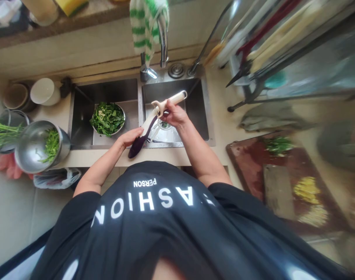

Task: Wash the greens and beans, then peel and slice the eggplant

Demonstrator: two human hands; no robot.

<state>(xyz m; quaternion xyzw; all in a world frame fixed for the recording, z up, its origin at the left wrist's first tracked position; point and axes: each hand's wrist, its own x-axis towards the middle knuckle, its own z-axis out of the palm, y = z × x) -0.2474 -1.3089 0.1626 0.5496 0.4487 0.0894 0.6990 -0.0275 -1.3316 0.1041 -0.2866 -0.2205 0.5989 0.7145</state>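
Over the right sink basin (199, 112), your left hand (130, 138) is closed around a purple eggplant (139, 143), partly peeled; your right hand (173, 114) grips a cream peeler (169, 102) touching its pale end.

left hand (130, 138) cupped, right hand (173, 114) gripping

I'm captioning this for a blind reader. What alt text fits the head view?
Over the right basin of a double sink, a person's left hand holds a purple eggplant while the right hand draws a cream peeler along it. A bowl of greens sits in the left basin; a cutting board lies to the right.
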